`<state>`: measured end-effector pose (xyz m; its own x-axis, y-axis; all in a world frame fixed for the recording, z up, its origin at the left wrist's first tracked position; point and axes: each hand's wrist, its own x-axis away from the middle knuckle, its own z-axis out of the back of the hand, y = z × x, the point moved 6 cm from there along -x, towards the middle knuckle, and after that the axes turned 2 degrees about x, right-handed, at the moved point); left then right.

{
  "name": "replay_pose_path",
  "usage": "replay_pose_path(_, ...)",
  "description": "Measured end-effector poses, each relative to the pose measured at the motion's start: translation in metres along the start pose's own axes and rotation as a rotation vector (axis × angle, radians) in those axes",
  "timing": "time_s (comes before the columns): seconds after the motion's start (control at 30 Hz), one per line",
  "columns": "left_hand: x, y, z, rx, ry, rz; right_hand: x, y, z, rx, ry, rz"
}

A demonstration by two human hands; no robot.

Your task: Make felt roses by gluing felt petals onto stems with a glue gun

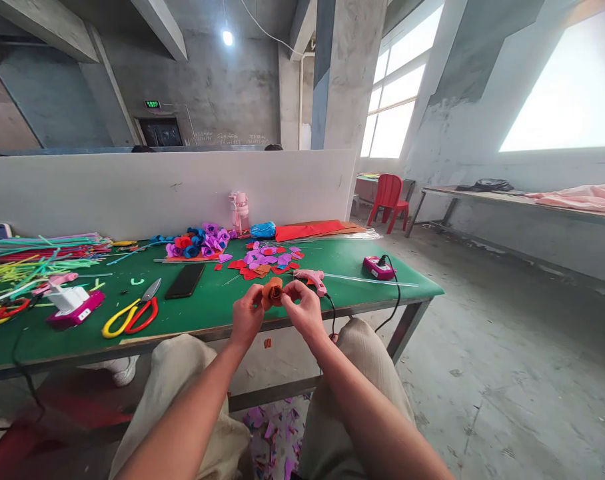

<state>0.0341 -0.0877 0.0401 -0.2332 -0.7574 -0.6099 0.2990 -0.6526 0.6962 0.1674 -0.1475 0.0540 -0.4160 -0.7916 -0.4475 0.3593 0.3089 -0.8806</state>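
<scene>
An orange-brown paper flower (272, 293) is held up between my two hands, just over the table's front edge. My left hand (248, 312) pinches its left side, and the fingertips of my right hand (302, 305) close on its right side. Right behind it on the green table lie loose red and purple petals (268, 257). A pink glue gun (312, 279) rests beyond my right hand, a clear glue stick (370, 280) reaching out to its right. Finished purple, blue and red flowers (200, 241) sit in a cluster farther back on the left.
Scissors (131, 316) with yellow and red handles and a black phone (185, 281) lie left of my hands. A magenta power socket (379, 268) with a black cord is at the right. Bundled coloured stems (47, 250) cover the far left. A white partition (172, 193) stands behind the table.
</scene>
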Motion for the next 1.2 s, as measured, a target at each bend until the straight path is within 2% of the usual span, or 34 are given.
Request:
replay_pose_path(0.17,0.001,-0.001,0.0,0.0,-0.002,-0.005,0.0,-0.004,0.004,-0.011,0.03,0.054)
replay_pose_path(0.33,-0.001,-0.002,-0.002,0.099,-0.004,0.019,-0.001,-0.005,0.007,-0.015,0.044,0.068)
replay_pose_path(0.53,-0.006,-0.021,-0.003,0.4,0.051,0.297,-0.012,0.012,0.023,-0.086,0.178,0.0)
replay_pose_path(0.63,-0.007,-0.026,-0.004,0.498,0.044,0.35,-0.015,0.031,0.014,-0.119,0.093,-0.109)
replay_pose_path(0.7,-0.007,-0.028,-0.002,0.513,0.058,0.359,-0.013,0.038,0.002,-0.13,-0.01,-0.122)
replay_pose_path(0.8,-0.007,-0.03,0.001,0.532,0.086,0.357,-0.007,0.037,-0.018,-0.122,-0.128,-0.043)
replay_pose_path(0.9,-0.005,-0.03,0.001,0.525,0.065,0.328,-0.003,0.036,-0.031,-0.103,-0.145,0.005)
replay_pose_path(0.97,-0.003,-0.026,0.0,0.456,0.036,0.262,-0.004,0.034,-0.037,-0.105,-0.153,0.028)
replay_pose_path(1.1,0.002,-0.017,0.001,0.25,0.002,0.09,-0.009,0.025,-0.04,-0.161,-0.198,0.114)
replay_pose_path(1.2,0.002,-0.015,0.003,0.163,-0.037,0.026,-0.013,0.014,-0.035,-0.151,-0.242,0.208)
